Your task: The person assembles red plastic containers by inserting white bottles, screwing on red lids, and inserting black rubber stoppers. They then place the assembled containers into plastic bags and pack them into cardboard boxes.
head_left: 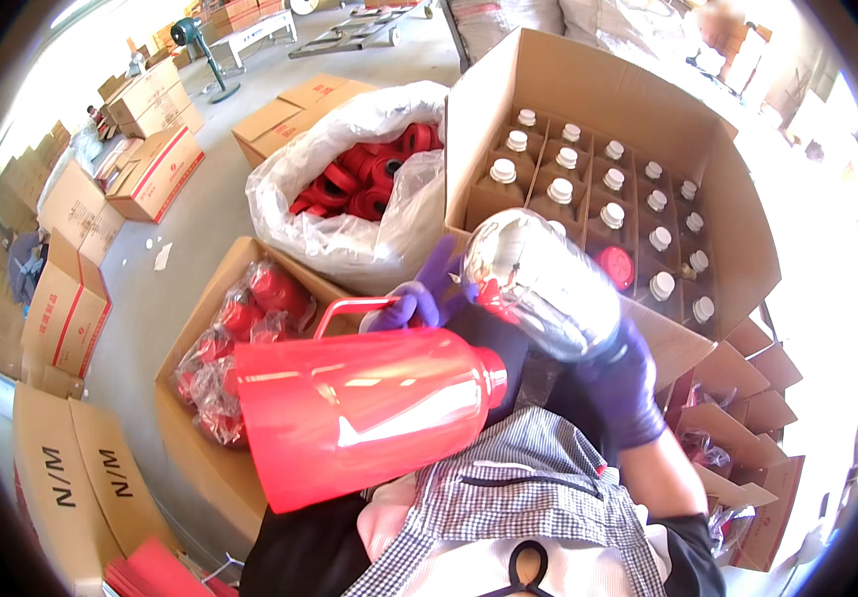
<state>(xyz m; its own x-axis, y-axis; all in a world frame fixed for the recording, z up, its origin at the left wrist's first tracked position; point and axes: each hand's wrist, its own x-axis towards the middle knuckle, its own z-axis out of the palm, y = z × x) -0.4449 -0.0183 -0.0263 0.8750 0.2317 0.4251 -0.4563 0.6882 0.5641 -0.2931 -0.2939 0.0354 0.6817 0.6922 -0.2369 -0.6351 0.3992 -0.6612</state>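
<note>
A red thermos flask shell (pixel 379 408) lies tilted sideways across my lap, its neck to the right. My left hand (pixel 419 297), in a purple glove, is closed at the shell's handle; the shell hides part of that arm. Right of it, a shiny silver vacuum-flask liner (pixel 548 284) is raised and tilted. My right hand (pixel 628 383), also purple-gloved, grips the liner's lower right end. Something red (pixel 495 298) shows at the liner's other end, close to my left fingers.
Ahead on the right stands an open carton (pixel 598 95) with dividers and several white-capped liners (pixel 560 191). A plastic bag (pixel 299 234) holds red parts (pixel 359 184). Left of me, a carton (pixel 195 463) contains red pieces (pixel 275 289) in clear wrap. Smaller cartons (pixel 772 478) stand at right.
</note>
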